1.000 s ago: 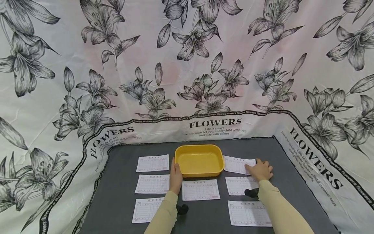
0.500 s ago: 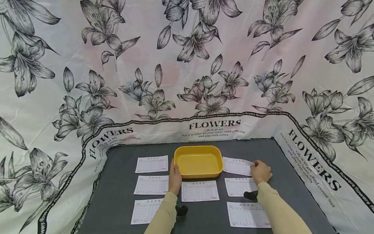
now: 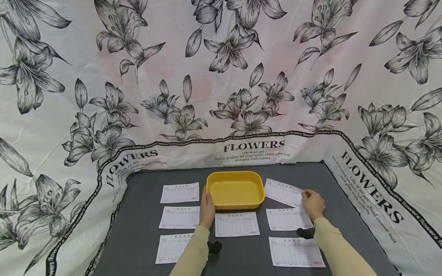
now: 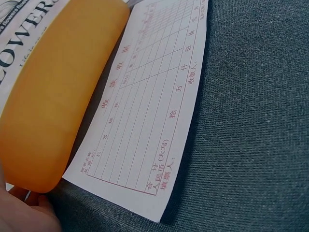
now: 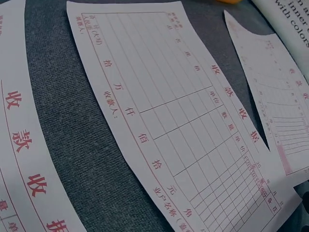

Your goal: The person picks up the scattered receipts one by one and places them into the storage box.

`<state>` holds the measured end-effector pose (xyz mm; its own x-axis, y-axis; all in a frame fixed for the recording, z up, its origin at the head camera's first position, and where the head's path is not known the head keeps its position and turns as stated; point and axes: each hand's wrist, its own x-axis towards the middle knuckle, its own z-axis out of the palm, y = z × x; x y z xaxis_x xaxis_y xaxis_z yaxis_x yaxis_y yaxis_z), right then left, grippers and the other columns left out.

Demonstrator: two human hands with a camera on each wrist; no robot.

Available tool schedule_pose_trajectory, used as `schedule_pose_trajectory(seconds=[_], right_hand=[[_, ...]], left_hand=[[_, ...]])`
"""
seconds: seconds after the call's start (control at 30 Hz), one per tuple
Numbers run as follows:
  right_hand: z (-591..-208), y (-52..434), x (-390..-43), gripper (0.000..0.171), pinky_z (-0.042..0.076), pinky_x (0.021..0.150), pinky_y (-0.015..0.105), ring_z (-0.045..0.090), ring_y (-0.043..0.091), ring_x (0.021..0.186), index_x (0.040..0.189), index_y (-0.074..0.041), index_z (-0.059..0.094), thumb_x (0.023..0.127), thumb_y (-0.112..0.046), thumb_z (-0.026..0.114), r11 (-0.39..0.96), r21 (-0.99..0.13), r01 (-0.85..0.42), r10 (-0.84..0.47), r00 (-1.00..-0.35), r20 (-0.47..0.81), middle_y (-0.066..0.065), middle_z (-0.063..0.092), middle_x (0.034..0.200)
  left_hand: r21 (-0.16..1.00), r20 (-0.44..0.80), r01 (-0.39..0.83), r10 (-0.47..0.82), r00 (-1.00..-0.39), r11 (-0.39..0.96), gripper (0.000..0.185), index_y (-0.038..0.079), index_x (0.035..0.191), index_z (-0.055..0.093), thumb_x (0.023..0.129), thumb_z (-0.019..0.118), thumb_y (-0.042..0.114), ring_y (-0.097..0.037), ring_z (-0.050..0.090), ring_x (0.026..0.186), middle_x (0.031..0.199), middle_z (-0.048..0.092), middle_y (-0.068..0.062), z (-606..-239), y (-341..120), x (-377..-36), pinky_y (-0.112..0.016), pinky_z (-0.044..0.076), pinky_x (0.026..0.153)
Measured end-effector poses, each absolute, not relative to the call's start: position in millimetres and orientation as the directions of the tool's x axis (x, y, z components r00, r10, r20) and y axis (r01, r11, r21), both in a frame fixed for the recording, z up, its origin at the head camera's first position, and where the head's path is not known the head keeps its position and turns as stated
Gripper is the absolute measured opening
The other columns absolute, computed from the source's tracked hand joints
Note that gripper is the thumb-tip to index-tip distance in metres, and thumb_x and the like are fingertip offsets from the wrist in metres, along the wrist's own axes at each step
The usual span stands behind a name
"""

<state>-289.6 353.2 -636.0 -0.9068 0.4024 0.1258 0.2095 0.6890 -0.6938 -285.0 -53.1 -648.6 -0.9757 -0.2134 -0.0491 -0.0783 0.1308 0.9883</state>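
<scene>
A yellow plastic tray (image 3: 235,190) stands at the back middle of the dark table. My left hand (image 3: 207,210) holds its left end, thumb at the front corner; in the left wrist view fingers (image 4: 36,208) show at the tray's end. At the right, my right hand (image 3: 313,204) pinches the right end of a printed receipt slip (image 3: 282,192), which lies askew beside the tray. That slip looks bent in the right wrist view, where the hand is out of sight. Just below it lies another receipt slip (image 3: 284,219).
More receipt slips lie on the grey cloth (image 3: 138,214): several in a left column (image 3: 180,193), one in front of the tray (image 3: 237,224), one at lower right (image 3: 295,252). Flower-printed fabric (image 3: 253,155) surrounds the table. Black pieces (image 3: 215,247) sit at both wrists.
My right hand has taken hold of the upper right slip's end and shifted slightly right, turning the slip askew. The left hand and the tray stay put.
</scene>
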Motion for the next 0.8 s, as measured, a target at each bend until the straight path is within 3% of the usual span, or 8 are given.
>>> schedule_pose_trajectory(seconds=[0.33, 0.8], right_hand=[[-611, 352, -294, 0.043, 0.049, 0.096, 0.062, 0.059, 0.051, 0.114, 0.135, 0.015, 0.060, 0.108, -0.017, 0.051, 0.602, -0.751, 0.271, 0.433, -0.901, 0.023, 0.036, 0.065, 0.124], [-587, 352, -297, 0.048, 0.052, 0.101, 0.059, 0.059, 0.047, 0.120, 0.141, 0.015, 0.056, 0.109, -0.020, 0.053, 0.546, -0.775, 0.317, 0.444, -0.894, -0.053, 0.036, 0.060, 0.135]], left_hand=[[0.991, -0.038, -0.064, -0.216, -0.976, 0.116, 0.057, 0.010, 0.170, 0.020, 0.119, 0.032, 0.031, -0.038, 0.030, 0.159, 0.174, 0.027, -0.014, -647, -58, -284, -0.056, 0.025, 0.130], [0.989, -0.052, -0.078, -0.199, -0.979, 0.123, 0.058, 0.010, 0.171, 0.018, 0.119, 0.030, 0.033, -0.038, 0.028, 0.159, 0.175, 0.025, -0.015, -645, -52, -280, -0.056, 0.023, 0.131]])
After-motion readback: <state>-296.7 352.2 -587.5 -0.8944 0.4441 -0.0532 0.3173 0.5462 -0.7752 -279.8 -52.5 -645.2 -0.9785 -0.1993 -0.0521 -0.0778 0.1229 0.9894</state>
